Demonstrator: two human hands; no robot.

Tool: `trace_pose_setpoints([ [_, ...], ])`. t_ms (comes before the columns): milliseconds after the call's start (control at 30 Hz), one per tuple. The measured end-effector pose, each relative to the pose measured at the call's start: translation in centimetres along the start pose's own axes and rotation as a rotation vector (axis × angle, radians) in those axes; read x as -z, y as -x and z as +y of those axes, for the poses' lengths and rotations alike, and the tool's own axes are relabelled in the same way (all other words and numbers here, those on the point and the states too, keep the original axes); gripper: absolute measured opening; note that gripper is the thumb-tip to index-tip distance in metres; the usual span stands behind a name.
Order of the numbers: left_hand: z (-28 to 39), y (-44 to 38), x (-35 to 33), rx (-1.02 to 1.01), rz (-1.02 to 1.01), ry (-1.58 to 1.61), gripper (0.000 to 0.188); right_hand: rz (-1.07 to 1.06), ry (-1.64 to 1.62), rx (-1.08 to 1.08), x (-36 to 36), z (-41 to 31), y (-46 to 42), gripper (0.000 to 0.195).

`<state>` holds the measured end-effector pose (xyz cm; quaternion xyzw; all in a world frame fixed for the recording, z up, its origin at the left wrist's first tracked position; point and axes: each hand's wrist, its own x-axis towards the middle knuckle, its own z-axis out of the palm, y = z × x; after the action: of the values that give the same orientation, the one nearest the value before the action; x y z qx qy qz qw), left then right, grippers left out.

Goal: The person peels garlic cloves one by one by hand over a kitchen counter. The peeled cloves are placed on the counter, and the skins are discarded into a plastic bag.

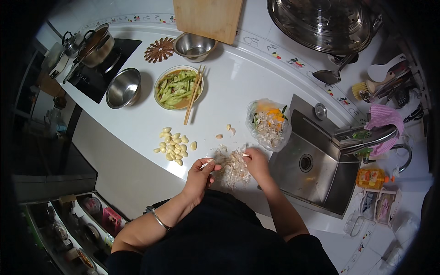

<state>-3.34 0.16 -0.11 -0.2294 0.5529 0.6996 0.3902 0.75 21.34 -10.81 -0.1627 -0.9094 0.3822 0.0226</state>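
My left hand (200,175) pinches a pale garlic clove (211,161) between thumb and fingers, near the counter's front edge. A small whitish piece, apparently garlic skin (245,154), is between the fingertips of my right hand (257,164). Between and below both hands lies a loose heap of papery garlic skins (233,168). Peeled garlic cloves (175,144) sit in a pile to the left. Beyond my hands are a few cloves, one of them still in its skin (219,136). A clear plastic bag (270,123) holding skins and orange and green scraps stands by the sink.
A stainless sink (306,185) with a faucet (374,139) is at right. Farther back are a bowl of sliced green vegetables (173,91) with chopsticks (193,98) across its rim, metal bowls (125,87), a wooden cutting board (208,19) and a pot (99,48) on the cooktop.
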Motion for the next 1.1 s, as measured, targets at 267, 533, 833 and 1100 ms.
trace_pose_setpoints([
  [267, 0.2, 0.0, -0.4, 0.023, -0.098, -0.077, 0.017, -0.091, -0.326, -0.204, 1.4, 0.8, 0.4, 0.019],
  [533, -0.3, -0.3, -0.3, 0.008, -0.181, -0.135, 0.025, 0.032, -0.115, -0.008, 0.1, -0.4, -0.6, 0.020],
  [833, -0.2, -0.5, -0.2, 0.007, -0.162, -0.160, 0.025, -0.126, 0.409, 0.088, -1.6, -3.5, -0.5, 0.014],
  [1100, 0.0, -0.1, 0.0, -0.026, -0.173, -0.161, 0.026, -0.027, 0.202, 0.044, -0.6, -4.8, -2.1, 0.019],
])
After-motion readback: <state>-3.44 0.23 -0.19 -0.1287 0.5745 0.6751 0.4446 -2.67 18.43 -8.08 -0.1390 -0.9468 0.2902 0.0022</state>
